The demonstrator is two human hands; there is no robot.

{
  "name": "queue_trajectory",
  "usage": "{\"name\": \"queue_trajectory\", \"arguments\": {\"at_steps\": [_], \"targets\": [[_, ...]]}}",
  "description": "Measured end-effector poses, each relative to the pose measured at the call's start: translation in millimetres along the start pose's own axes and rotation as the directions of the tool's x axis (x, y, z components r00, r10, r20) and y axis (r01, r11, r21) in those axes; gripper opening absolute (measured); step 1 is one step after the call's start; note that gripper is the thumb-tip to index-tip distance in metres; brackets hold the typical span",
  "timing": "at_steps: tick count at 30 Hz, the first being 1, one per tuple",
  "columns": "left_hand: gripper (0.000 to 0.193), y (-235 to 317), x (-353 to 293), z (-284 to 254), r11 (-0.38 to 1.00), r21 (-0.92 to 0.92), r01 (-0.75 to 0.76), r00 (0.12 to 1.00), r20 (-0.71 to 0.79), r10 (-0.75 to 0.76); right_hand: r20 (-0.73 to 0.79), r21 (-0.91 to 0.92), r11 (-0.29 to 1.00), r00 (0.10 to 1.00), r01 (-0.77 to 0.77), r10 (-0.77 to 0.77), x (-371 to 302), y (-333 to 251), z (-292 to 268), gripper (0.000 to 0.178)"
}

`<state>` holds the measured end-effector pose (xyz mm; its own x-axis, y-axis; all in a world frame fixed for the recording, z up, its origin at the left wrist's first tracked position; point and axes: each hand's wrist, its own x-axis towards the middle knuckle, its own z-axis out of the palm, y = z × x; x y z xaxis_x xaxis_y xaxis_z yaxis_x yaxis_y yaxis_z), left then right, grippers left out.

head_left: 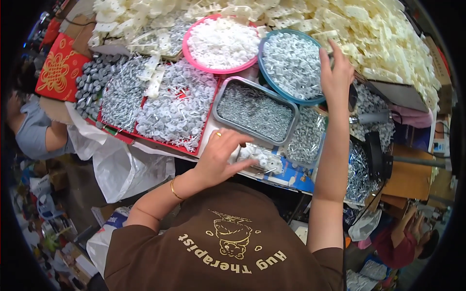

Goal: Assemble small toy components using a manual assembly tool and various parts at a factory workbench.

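My left hand [218, 157], with a gold ring and bangle, lies with fingers spread on a small heap of white plastic parts [266, 158] at the table's near edge. It grips nothing that I can see. My right hand [336, 72] is stretched far forward, fingers extended. It is at the right rim of a blue bowl [262, 63] full of small white-and-grey fasteners, beside a big pile of cream plastic pieces [383, 34]. The palm is hidden. Between my hands stands a grey metal tray [219, 99] of small screws.
A pink bowl [186, 48] holds white washers. A red tray [145, 139] holds grey-white fasteners, with grey cylinders [92, 77] and a red box [58, 68] to its left. A black tool [376, 155] stands at right. One person sits at left [34, 131], another at lower right [403, 237].
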<state>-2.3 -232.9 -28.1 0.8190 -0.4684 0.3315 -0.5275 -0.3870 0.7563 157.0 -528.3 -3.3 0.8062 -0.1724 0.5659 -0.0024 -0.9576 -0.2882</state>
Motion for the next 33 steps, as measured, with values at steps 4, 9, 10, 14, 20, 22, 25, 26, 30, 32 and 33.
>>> {"name": "queue_trajectory", "arguments": {"at_steps": [4,9,10,14,20,22,25,26,30,32,33], "targets": [[0.032,-10,5,-11,0.998,0.044,0.045,0.995,-0.092,-0.041,0.272,-0.413,0.909,0.944,-0.059,0.185,64,23,57,0.062],[0.02,-39,-12,-66,0.971,0.159,0.179,0.922,-0.372,-0.109,-0.003,-0.147,0.984,0.995,-0.1,0.101,59,27,45,0.038],[0.018,-55,-16,-81,0.956,0.197,0.22,0.865,-0.492,-0.098,-0.169,0.096,0.995,0.986,-0.001,0.017,45,17,32,0.033],[0.018,-128,-24,-198,0.63,0.553,0.545,0.709,-0.705,0.006,-0.307,0.389,0.914,0.952,0.118,0.007,1,0,4,0.034],[0.021,-244,-47,-312,0.1,0.581,0.808,0.584,-0.768,-0.264,0.252,0.835,0.463,0.955,-0.298,0.158,-80,-56,-52,0.042],[0.023,-256,-47,-319,0.007,0.634,0.773,0.599,-0.726,-0.338,0.413,0.759,0.481,0.896,-0.439,0.165,-105,-59,-67,0.046],[0.04,-283,-68,-332,0.162,0.762,0.627,0.777,-0.599,-0.193,0.441,0.718,0.526,0.883,-0.456,0.162,-130,-56,-83,0.056],[0.04,-282,-65,-330,0.177,0.765,0.619,0.784,-0.589,-0.196,0.439,0.71,0.533,0.881,-0.46,0.176,-140,-46,-87,0.056],[0.038,-283,-74,-327,0.341,0.691,0.638,0.749,-0.659,-0.066,0.402,0.688,0.545,0.877,-0.479,0.262,-168,-10,-96,0.044],[0.031,-263,-70,-318,0.308,0.718,0.624,0.731,-0.676,0.094,0.432,0.727,0.469,0.864,-0.503,0.258,-172,-4,-98,0.036],[0.029,-255,-72,-317,0.34,0.717,0.609,0.748,-0.662,0.056,0.449,0.723,0.461,0.857,-0.515,0.252,-173,-6,-99,0.032]]}}
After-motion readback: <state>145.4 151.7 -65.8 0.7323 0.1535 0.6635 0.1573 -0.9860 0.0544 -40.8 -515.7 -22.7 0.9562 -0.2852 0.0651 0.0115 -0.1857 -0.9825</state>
